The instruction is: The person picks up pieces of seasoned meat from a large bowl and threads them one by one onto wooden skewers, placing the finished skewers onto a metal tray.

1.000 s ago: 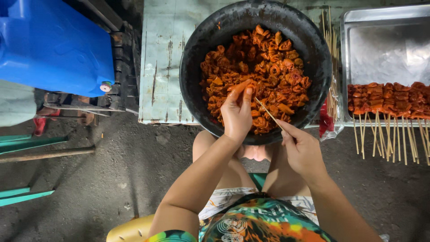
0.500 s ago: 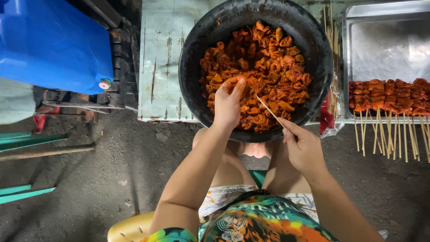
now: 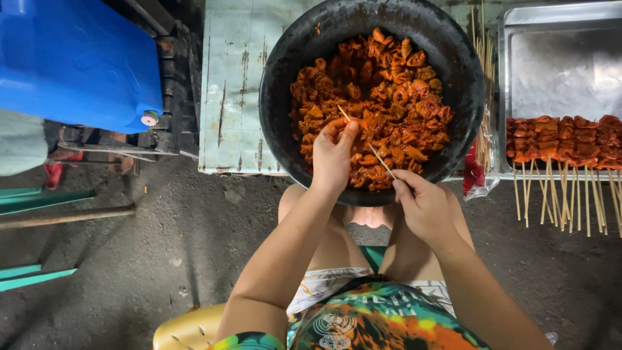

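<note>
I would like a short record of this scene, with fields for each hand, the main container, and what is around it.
left hand: the left hand reaches into the bowl, fingers on the orange-red marinated meat pieces
right hand: the right hand pinches the thin bamboo skewer, which points up-left over the meat
container: round black bowl, on the pale green wooden table
right side: metal tray with a row of filled skewers; loose bare sticks between bowl and tray
left side: blue plastic container

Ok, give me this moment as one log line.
left hand: pinching meat piece over bowl | right hand: holding skewer, tip at left fingers | tray: finished skewers in row
</note>
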